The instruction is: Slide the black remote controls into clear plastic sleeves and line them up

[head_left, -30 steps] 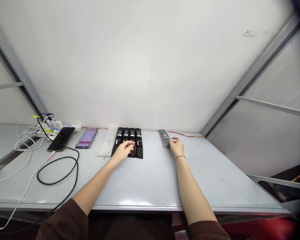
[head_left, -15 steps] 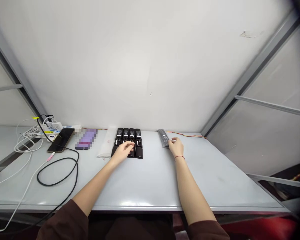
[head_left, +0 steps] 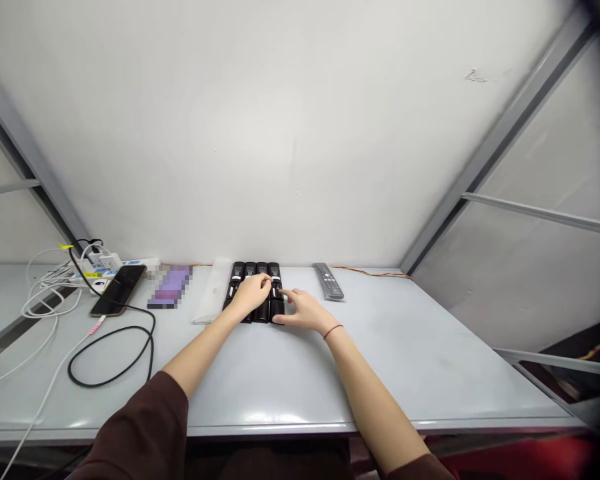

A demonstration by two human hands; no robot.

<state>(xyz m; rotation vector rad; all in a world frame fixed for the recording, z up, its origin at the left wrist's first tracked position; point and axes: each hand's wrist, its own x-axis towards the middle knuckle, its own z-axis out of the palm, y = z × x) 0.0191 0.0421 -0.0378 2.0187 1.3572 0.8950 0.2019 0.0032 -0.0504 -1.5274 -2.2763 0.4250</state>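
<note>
Several black remote controls [head_left: 256, 271] lie side by side in a tight row on the white table [head_left: 410, 360]. My left hand [head_left: 251, 295] rests over the row's middle, hiding part of the remotes, and I cannot tell whether it grips one. My right hand [head_left: 304, 312] reaches in from the right, its fingertips on the rightmost black remote [head_left: 276, 308], close to my left fingertips. A grey remote control [head_left: 329, 281] lies apart to the right, untouched.
Left of the row lie a white plastic strip [head_left: 213, 291], a pixelated purple object [head_left: 170, 287] and a black smartphone [head_left: 119, 289]. A power strip [head_left: 100, 267] with chargers and tangled white and black cables [head_left: 111, 357] sits further left. A thin orange wire [head_left: 370, 272] runs along the wall.
My right hand has left the grey remote and moved left onto the black row. The grey remote now lies uncovered. My left hand stays on the row, and the view has tilted slightly.
</note>
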